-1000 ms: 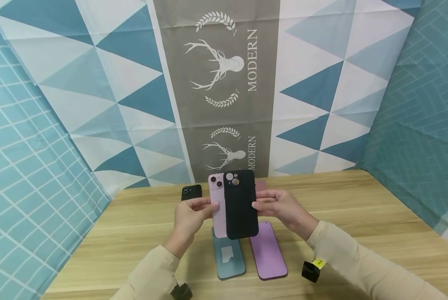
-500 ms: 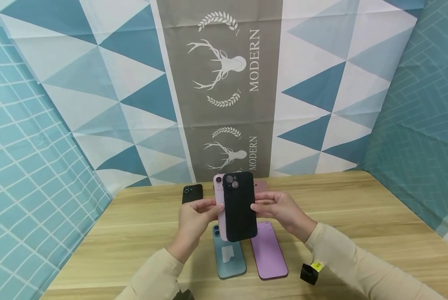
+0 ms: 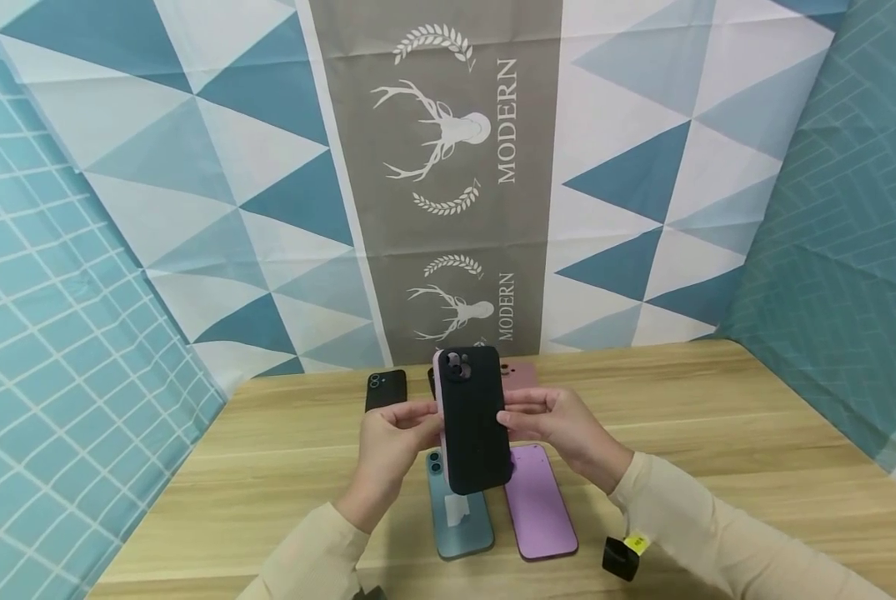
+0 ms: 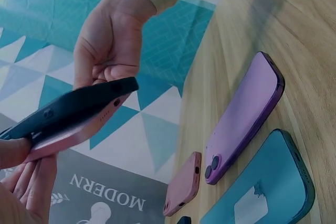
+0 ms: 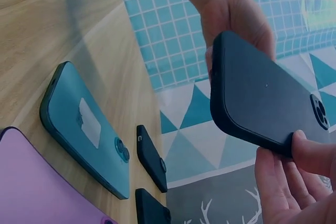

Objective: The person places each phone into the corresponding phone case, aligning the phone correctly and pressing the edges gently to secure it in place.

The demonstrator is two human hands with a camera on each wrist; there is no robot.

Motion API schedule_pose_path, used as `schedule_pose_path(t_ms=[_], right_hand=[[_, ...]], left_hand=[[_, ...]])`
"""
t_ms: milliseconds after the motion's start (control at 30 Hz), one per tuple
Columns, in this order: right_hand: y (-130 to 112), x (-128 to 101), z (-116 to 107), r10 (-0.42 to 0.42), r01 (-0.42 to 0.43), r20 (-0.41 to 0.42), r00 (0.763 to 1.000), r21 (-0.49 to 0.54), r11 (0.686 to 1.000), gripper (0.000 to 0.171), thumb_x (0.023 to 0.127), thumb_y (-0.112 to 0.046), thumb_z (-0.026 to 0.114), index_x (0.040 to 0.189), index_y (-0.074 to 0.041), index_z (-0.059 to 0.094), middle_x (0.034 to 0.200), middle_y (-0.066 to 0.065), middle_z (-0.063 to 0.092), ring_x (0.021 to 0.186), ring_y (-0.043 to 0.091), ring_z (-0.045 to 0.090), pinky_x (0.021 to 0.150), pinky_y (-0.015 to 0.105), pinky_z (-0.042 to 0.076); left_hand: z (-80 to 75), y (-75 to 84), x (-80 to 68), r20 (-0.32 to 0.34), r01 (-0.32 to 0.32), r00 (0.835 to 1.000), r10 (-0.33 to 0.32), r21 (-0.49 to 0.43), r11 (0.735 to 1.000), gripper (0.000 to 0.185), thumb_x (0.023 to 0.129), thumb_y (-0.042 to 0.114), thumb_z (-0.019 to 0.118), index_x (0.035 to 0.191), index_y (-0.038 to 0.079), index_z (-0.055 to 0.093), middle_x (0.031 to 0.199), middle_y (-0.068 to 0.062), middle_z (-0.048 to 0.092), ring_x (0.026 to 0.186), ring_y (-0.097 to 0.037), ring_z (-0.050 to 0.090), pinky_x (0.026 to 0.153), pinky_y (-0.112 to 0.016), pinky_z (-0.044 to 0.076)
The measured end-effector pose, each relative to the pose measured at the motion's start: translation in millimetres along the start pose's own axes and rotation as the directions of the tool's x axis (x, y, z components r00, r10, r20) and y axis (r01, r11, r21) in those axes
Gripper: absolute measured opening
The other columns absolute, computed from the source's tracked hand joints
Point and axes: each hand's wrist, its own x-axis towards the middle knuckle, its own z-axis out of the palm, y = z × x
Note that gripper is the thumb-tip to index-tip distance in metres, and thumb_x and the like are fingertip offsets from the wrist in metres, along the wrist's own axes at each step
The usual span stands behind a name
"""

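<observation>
Gripping one black case [image 3: 474,425] over one pink phone [image 4: 79,136]: left hand [image 3: 391,446], right hand [image 3: 560,425]; two phones lying flat.

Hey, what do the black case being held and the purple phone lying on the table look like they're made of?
The black case looks like matte silicone or soft plastic: dull, even surface with no reflections and rounded edges. The purple phone looks like frosted glass with a glossier metal-like frame, judging by its soft sheen, though that is uncertain.
</observation>
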Motion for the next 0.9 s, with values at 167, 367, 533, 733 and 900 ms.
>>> schedule_pose_path(t_ms=[167, 367, 533, 733, 900], right_hand=[[4.7, -1.7, 3.5, 0.020, -0.019, -0.042, 0.999, 0.019, 1.000, 0.042, 0.087, -0.015, 0.071, 0.123, 0.005, 0.062, 0.114, 0.018, 0.070, 0.093, 0.019, 0.073, 0.088, 0.037, 0.058], [12.8, -4.4, 7.5, 0.048, -0.043, -0.080, 0.996, 0.060, 0.997, 0.043, 0.085, -0.013, 0.073, 0.121, 0.007, 0.062, 0.110, 0.017, 0.072, 0.089, 0.019, 0.073, 0.084, 0.036, 0.059], [15.2, -4.3, 7.2, 0.053, -0.042, -0.126, 0.991, 0.084, 0.996, 0.042, 0.084, -0.010, 0.073, 0.119, 0.008, 0.062, 0.107, 0.017, 0.073, 0.085, 0.017, 0.074, 0.080, 0.036, 0.060], [12.5, -3.9, 8.7, 0.059, -0.050, -0.100, 0.993, 0.088, 0.995, 0.045, 0.083, -0.014, 0.075, 0.120, 0.008, 0.062, 0.105, 0.014, 0.074, 0.084, 0.015, 0.073, 0.081, 0.035, 0.060], [10.0, -3.7, 8.6, 0.063, -0.059, -0.048, 0.997, 0.080, 0.995, 0.048, 0.085, -0.017, 0.073, 0.123, 0.009, 0.058, 0.107, 0.011, 0.073, 0.088, 0.014, 0.072, 0.086, 0.033, 0.059]], left_hand=[[-0.8, -3.0, -2.1, 0.027, 0.002, 1.000, -0.004, 0.054, 0.999, 0.016, 0.080, -0.001, 0.073, 0.095, -0.006, 0.073, 0.086, -0.018, 0.075, 0.065, -0.017, 0.072, 0.070, -0.032, 0.061], [-2.6, -6.6, -6.6, 0.098, -0.025, 0.995, 0.011, 0.139, 0.990, 0.019, 0.088, 0.004, 0.067, 0.104, -0.005, 0.072, 0.093, -0.021, 0.074, 0.072, -0.019, 0.073, 0.071, -0.029, 0.061], [-0.6, -7.9, -7.2, 0.148, -0.064, 0.988, 0.035, 0.201, 0.977, 0.035, 0.088, 0.023, 0.070, 0.111, -0.003, 0.069, 0.099, -0.019, 0.073, 0.081, -0.019, 0.074, 0.075, -0.030, 0.061], [1.1, -9.6, -6.7, 0.102, 0.003, 0.995, -0.023, 0.190, 0.982, 0.043, 0.077, 0.023, 0.081, 0.109, -0.003, 0.069, 0.097, -0.016, 0.074, 0.082, -0.016, 0.073, 0.075, -0.031, 0.061], [2.0, -7.7, -6.4, 0.066, 0.081, 0.994, -0.088, 0.097, 0.992, 0.039, 0.079, 0.018, 0.078, 0.109, -0.006, 0.068, 0.096, -0.015, 0.075, 0.079, -0.009, 0.070, 0.075, -0.028, 0.060]])
